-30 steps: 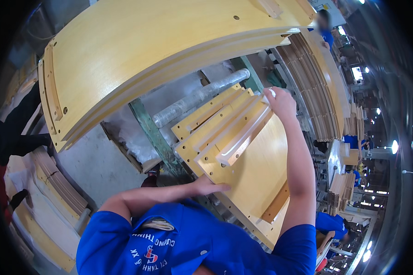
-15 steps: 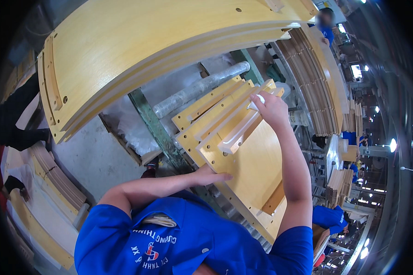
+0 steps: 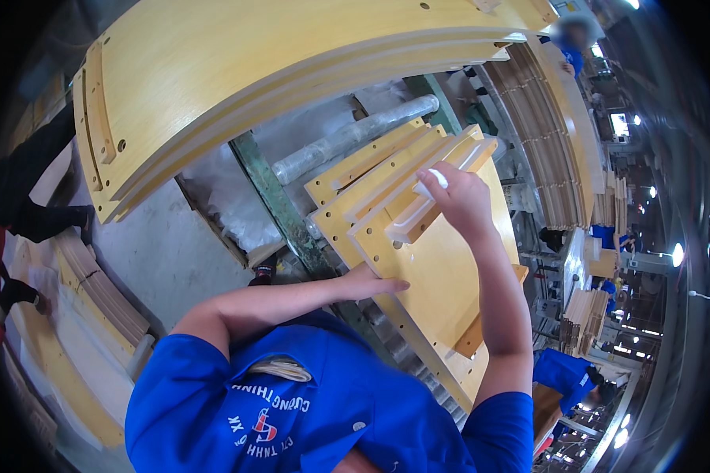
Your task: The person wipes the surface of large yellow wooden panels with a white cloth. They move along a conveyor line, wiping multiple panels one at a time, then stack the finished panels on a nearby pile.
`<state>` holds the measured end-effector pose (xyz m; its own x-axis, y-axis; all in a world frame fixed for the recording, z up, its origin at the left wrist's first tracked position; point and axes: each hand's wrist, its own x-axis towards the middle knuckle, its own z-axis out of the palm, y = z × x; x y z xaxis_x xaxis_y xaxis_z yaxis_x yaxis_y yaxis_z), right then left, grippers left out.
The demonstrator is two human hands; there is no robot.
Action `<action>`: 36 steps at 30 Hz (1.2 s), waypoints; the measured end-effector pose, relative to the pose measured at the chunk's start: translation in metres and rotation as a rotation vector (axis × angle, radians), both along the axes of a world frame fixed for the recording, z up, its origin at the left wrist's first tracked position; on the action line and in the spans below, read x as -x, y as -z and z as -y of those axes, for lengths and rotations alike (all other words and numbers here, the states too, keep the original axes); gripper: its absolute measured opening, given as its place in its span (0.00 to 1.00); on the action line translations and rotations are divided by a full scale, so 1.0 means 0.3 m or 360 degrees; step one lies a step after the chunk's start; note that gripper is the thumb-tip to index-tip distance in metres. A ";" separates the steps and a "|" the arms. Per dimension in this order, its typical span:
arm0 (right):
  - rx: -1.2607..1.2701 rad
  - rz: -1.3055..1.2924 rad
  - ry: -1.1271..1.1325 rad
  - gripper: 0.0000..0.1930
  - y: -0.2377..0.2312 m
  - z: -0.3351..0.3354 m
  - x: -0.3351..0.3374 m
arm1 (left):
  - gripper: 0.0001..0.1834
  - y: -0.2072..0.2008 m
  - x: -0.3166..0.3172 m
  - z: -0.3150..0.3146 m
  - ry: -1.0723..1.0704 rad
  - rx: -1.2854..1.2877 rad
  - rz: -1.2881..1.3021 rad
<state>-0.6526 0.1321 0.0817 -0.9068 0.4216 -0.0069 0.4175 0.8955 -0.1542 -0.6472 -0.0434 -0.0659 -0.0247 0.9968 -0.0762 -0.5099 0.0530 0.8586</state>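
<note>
A yellow-varnished wooden panel (image 3: 430, 280) lies tilted in front of me, on top of several similar ones, with a raised wooden strip (image 3: 409, 229) along its far left side and screw holes near its edge. My right hand (image 3: 464, 203) is closed around a small white piece (image 3: 432, 183), perhaps cloth or a pad, and presses it against the top of that strip. My left hand (image 3: 371, 282) grips the panel's near left edge, its thumb on the upper face and its other fingers partly hidden. A second strip (image 3: 469, 337) sits near my right forearm.
Large yellow panels (image 3: 252, 71) are stacked across the far left. A plastic-wrapped roll (image 3: 355, 138) lies behind the panels, beside a green metal beam (image 3: 268, 197). Stacked brown boards (image 3: 536, 134) stand at the right. Other people in blue (image 3: 564, 382) work farther off.
My right hand has slid the white piece along the strip from its far end toward its near end. My left hand keeps its hold on the panel edge. The view has shifted slightly.
</note>
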 end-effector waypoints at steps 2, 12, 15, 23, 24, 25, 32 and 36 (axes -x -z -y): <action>0.0028 -0.0039 -0.0080 0.15 0.001 0.051 -0.012 | 0.23 -0.006 -0.002 0.001 -0.0015 0.0007 0.0006; 0.0123 0.0124 -0.0146 0.13 0.002 0.231 -0.031 | 0.25 0.004 -0.014 -0.002 -0.0049 -0.0092 0.0155; 0.0067 0.0090 -0.0179 0.12 0.013 0.244 -0.036 | 0.25 0.004 -0.012 0.000 0.0003 -0.0051 0.0147; -0.0021 0.0032 -0.0137 0.12 0.016 0.287 -0.053 | 0.27 0.026 -0.006 -0.003 0.0102 -0.0052 -0.0084; 0.0017 -0.0009 -0.0117 0.12 0.010 0.300 -0.058 | 0.28 0.037 -0.010 0.002 0.0040 -0.0110 -0.0144; 0.0055 -0.0050 -0.0096 0.12 0.007 0.311 -0.066 | 0.29 0.049 -0.013 0.007 -0.0021 -0.0169 -0.0204; 0.0174 -0.0384 0.0161 0.09 0.065 0.365 -0.182 | 0.14 0.141 -0.020 0.018 0.0232 -0.0196 -0.0337; 0.0203 -0.0504 0.0289 0.08 0.110 0.375 -0.238 | 0.11 0.147 -0.028 0.016 0.0204 -0.0091 -0.0403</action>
<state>-0.5811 0.0197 0.0488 -0.7829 0.5895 0.1987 0.4815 0.7765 -0.4065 -0.6388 -0.0481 -0.1099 0.0909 0.9955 -0.0270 -0.2714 0.0509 0.9611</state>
